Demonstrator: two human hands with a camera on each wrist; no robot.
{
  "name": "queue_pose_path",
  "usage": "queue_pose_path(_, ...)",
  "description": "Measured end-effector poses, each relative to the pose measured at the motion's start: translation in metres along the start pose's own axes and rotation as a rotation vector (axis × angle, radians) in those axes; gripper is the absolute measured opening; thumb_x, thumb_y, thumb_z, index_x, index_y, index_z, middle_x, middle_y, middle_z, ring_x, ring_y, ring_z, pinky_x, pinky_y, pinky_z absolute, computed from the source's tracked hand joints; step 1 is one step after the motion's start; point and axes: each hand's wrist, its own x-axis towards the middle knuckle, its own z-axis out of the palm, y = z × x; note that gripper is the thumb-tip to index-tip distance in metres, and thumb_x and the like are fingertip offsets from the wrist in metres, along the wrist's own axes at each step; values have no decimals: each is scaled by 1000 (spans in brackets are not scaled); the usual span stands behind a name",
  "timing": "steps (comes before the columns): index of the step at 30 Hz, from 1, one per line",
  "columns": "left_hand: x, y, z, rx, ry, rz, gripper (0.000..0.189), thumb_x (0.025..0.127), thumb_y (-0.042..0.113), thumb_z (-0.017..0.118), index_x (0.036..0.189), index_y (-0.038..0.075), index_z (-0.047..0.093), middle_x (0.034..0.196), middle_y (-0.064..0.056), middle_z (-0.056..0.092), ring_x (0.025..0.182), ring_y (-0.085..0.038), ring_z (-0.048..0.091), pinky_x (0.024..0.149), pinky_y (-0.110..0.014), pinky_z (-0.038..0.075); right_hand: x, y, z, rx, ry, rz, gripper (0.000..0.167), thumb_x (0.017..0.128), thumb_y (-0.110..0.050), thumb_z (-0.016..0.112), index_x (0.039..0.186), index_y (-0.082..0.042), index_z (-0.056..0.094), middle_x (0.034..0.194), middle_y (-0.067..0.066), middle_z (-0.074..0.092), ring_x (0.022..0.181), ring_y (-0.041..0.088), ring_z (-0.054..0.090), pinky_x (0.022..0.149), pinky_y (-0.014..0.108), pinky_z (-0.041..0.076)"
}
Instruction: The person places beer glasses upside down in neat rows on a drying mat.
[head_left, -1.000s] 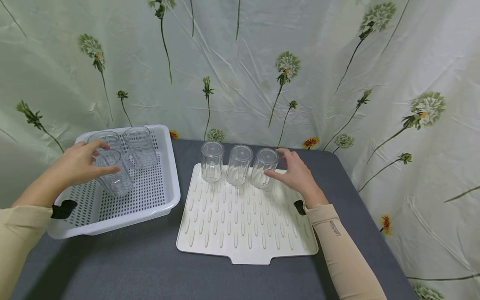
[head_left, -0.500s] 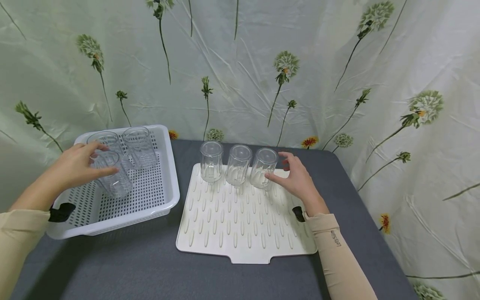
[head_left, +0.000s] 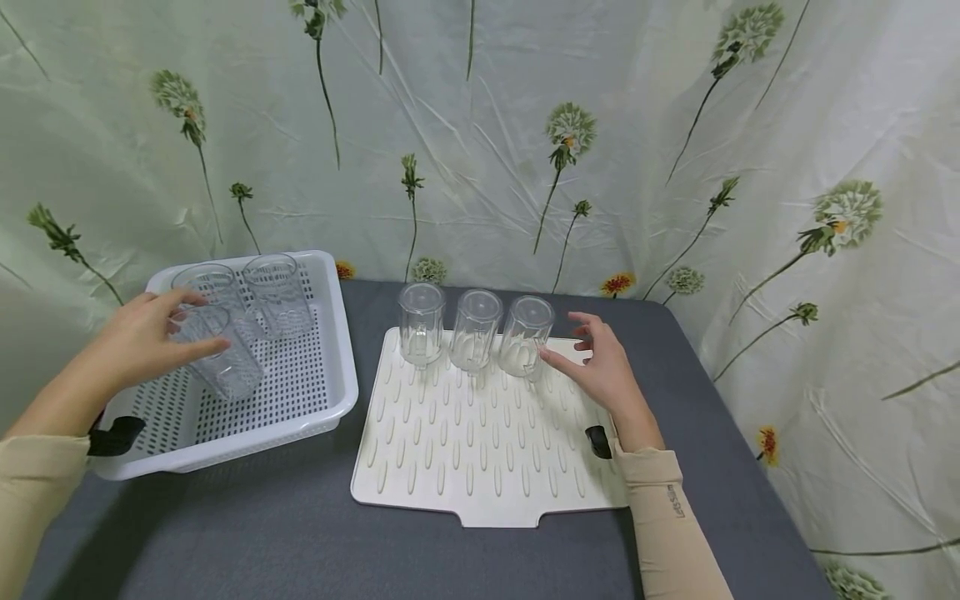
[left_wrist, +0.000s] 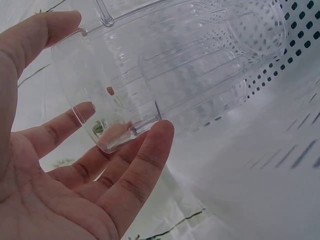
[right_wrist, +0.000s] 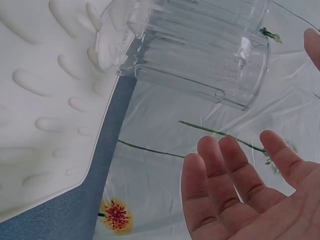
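Observation:
My left hand (head_left: 142, 337) is at the upper end of a clear mug (head_left: 234, 371) in the white basket (head_left: 347, 400). Thumb and fingers hold the mug around its rim, and it leans to the left. In the left wrist view, the thumb lies on one side of the rim and the fingers on the other. Two more clear mugs stand behind it, one at the back right (head_left: 279, 304). Three clear mugs stand upside down along the far edge of a white ridged drying board (head_left: 480, 450). Beside the rightmost mug (head_left: 527, 337), my right hand (head_left: 603, 367) hovers with spread fingers, holding nothing.
Basket and board stand side by side on a dark grey tabletop (head_left: 300, 533). A pale curtain (head_left: 480, 167) printed with dandelions hangs directly behind the table and along its right side.
My right hand has drawn away from the rightmost mug, to the right and slightly down. My left hand has shifted a little left, tipping its mug further that way.

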Motion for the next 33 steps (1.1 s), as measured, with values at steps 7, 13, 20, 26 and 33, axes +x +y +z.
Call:
queue_pose_path(7,-7,-3,2,-22,18,-32,81,97,47,77,149,-6,44,130,-43,49,115,-58,54,81,-72,51,-11,0,3,57,28,21,84,94,-43,83,163,-18,40,149,20,53,128,41,58,104,57,52)
queue_pose_path(13,-10,-3,3,-8,55,-58,80,97,48,76,148,-6,45,127,-43,52,112,-57,56,78,-70,50,-20,1,7,102,42,24,82,95,-38,84,162,-17,41,148,20,53,128,39,59,108,60,51)
queue_pose_path(20,-16,1,4,-27,97,-86,81,97,47,78,148,-7,45,125,-42,53,110,-57,56,77,-68,51,-28,1,13,159,59,49,80,95,-36,83,161,-18,42,148,21,53,131,42,58,110,62,51)
queue_pose_path(26,-19,4,3,-37,119,-90,81,97,45,78,148,-8,45,126,-43,53,110,-58,56,77,-69,51,-33,0,18,199,78,64,78,95,-35,84,160,-20,44,147,20,55,129,38,60,110,60,52)
queue_pose_path(33,-21,8,3,-34,133,-102,80,98,45,77,149,-7,44,128,-42,52,113,-59,54,79,-71,49,-40,0,25,214,94,77,77,95,-33,84,159,-19,45,146,18,56,128,38,61,107,57,54)
